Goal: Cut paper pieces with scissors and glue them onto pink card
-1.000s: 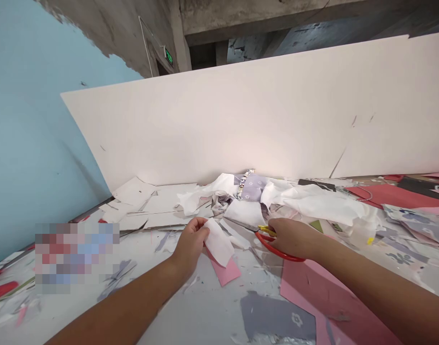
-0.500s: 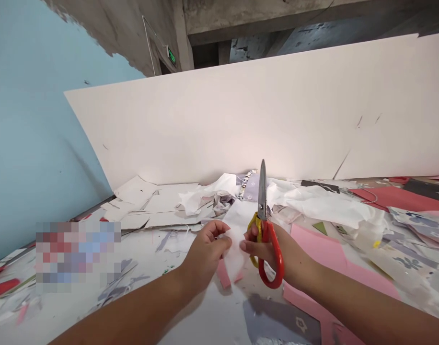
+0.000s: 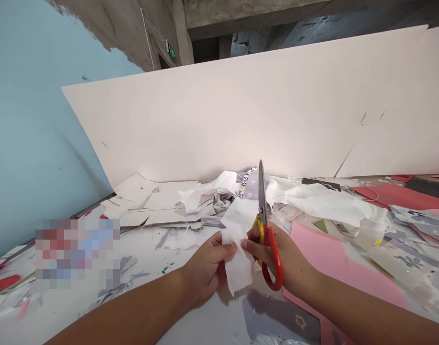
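Observation:
Between my hands hangs a thin white sheet (image 3: 240, 266), soft like tissue or cloth; I cannot tell which. My left hand (image 3: 208, 261) pinches its left edge between thumb and fingers. My right hand (image 3: 280, 249) holds scissors (image 3: 272, 256) with red and yellow handles, blades closed and pointing up and away. Thumb and fingers of that same hand also pinch the sheet's right side. Under the sheet a bit of pink paper shows beside my left hand. A lilac flower-printed piece (image 3: 282, 316) lies on the table just below the hands.
A tall white board (image 3: 219, 120) stands along the table's back edge. White cardboard pieces (image 3: 169, 199) lie at back left. Pink paper (image 3: 320, 254), red sheets (image 3: 402, 201) and crumpled white material (image 3: 320, 203) cover the right side. Something at left is pixelated.
The white sheet has come up and turned, now spread flatter toward me with a pointed lower end. Both hands still pinch it; the scissors remain in the right hand, blades closed.

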Demonstrator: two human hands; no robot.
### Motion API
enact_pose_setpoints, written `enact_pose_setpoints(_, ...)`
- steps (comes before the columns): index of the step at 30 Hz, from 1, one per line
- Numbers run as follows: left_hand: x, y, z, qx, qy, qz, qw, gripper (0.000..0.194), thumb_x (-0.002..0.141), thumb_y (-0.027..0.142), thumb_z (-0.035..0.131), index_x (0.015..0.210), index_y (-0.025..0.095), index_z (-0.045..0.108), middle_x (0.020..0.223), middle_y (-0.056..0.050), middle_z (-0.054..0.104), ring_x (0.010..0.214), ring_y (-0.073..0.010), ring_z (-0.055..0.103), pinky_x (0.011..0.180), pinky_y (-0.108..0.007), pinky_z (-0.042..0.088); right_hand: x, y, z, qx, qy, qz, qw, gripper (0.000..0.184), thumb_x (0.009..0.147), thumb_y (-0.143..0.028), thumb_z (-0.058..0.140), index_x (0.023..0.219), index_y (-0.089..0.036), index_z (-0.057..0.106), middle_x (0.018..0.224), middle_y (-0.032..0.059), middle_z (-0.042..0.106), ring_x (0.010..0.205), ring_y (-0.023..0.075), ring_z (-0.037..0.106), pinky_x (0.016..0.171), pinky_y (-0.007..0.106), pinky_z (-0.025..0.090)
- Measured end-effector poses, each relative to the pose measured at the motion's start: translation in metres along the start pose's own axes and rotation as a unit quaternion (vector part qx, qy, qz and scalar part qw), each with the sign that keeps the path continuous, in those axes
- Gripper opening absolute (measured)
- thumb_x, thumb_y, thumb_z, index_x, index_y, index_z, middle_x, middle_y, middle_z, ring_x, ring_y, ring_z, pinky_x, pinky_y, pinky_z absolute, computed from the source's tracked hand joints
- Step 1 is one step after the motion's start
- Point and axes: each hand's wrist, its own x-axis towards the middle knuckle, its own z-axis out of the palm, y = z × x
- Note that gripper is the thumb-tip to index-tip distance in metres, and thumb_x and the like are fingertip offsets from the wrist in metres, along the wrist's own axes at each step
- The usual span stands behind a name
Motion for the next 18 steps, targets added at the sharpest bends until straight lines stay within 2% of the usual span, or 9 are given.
enact_pose_setpoints(3,-0.002,-0.002,0.000,0.005,-0.031,-0.023,0.999,0.025,0.071,0.023,0.065,0.093,0.015,0.057,0.077,-0.005,0.064,0.067,-0.0147,0.060,0.065,-0.028,0.048,-0.002,0.005,0.002,0.021,-0.010,0.022,0.999,0.022,0.069,-0.027,0.061,0.071,-0.021,0.040,0.053,-0.0092,0.041,0.048,0.0080,0.037,0.046,0.021,0.031)
enact_pose_setpoints(7,-0.003,-0.004,0.000,0.089,-0.010,0.019,0.996,0.027,0.073,0.032,0.063,0.093,0.014,0.057,0.080,-0.007,0.065,0.068,-0.0173,0.061,0.063,-0.030,0.049,-0.003,0.006,0.005,0.026,-0.002,0.028,0.999,0.028,0.064,-0.035,0.067,0.072,-0.021,0.044,0.057,-0.0074,0.044,0.048,0.0083,0.039,0.044,0.022,0.031)
enact_pose_setpoints(11,-0.001,0.000,-0.005,0.156,0.040,0.065,0.985,0.034,0.074,0.043,0.059,0.094,0.016,0.055,0.070,-0.004,0.062,0.052,-0.0158,0.058,0.045,-0.026,0.046,-0.001,0.005,0.002,0.041,-0.012,0.028,0.999,0.033,0.068,-0.048,0.063,0.076,-0.021,0.046,0.058,-0.0076,0.041,0.047,0.0070,0.035,0.044,0.021,0.028)
enact_pose_setpoints(14,0.001,0.010,-0.010,0.160,0.096,0.107,0.977,0.037,0.073,0.045,0.059,0.096,0.016,0.055,0.070,-0.004,0.063,0.052,-0.0148,0.058,0.049,-0.026,0.047,0.001,0.005,-0.003,0.033,-0.036,0.035,0.998,0.037,0.070,-0.054,0.059,0.082,-0.022,0.045,0.056,-0.0093,0.033,0.046,0.0062,0.028,0.043,0.020,0.024)
enact_pose_setpoints(18,0.004,0.026,-0.014,0.146,0.126,0.161,0.968,0.040,0.071,0.043,0.062,0.099,0.015,0.057,0.082,-0.008,0.066,0.069,-0.0184,0.061,0.062,-0.028,0.048,-0.002,0.003,-0.008,-0.027,-0.050,0.012,0.998,0.048,0.063,-0.063,0.059,0.087,-0.022,0.048,0.071,-0.0034,0.044,0.061,0.0121,0.044,0.055,0.025,0.038)
